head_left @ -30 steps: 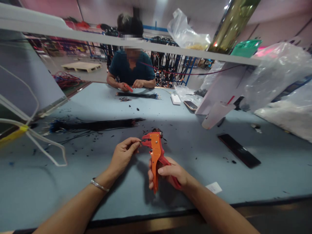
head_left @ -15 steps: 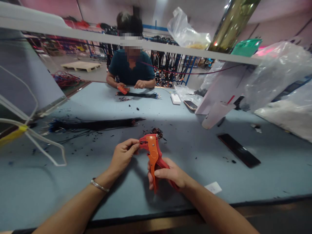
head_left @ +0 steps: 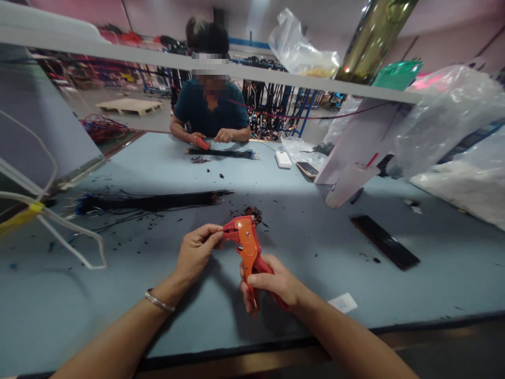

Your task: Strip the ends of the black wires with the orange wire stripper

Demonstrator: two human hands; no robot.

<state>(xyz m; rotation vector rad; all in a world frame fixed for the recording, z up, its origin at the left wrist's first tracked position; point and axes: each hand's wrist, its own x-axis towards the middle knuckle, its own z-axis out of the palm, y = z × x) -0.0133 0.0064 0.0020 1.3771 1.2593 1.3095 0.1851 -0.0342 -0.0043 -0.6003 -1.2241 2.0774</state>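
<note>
My right hand is wrapped round the handles of an orange and red wire stripper, held upright over the table. At the tool's jaws, my left hand is closed in a pinch; what its fingertips hold is too small to make out. Behind the tool's head lies a pile of small dark and copper-coloured scraps. A long bundle of black wires lies to the left, beyond my left hand, with loose bits scattered round it.
Across the blue-grey table, a person holds a red tool beside another wire bundle. A black phone, a white paper and a plastic cup are at the right. White cables hang at the left.
The handles of the stripper look squeezed a little closer together in my right hand. My left hand stays at the jaws. Across the table, the person's red tool has turned slightly.
</note>
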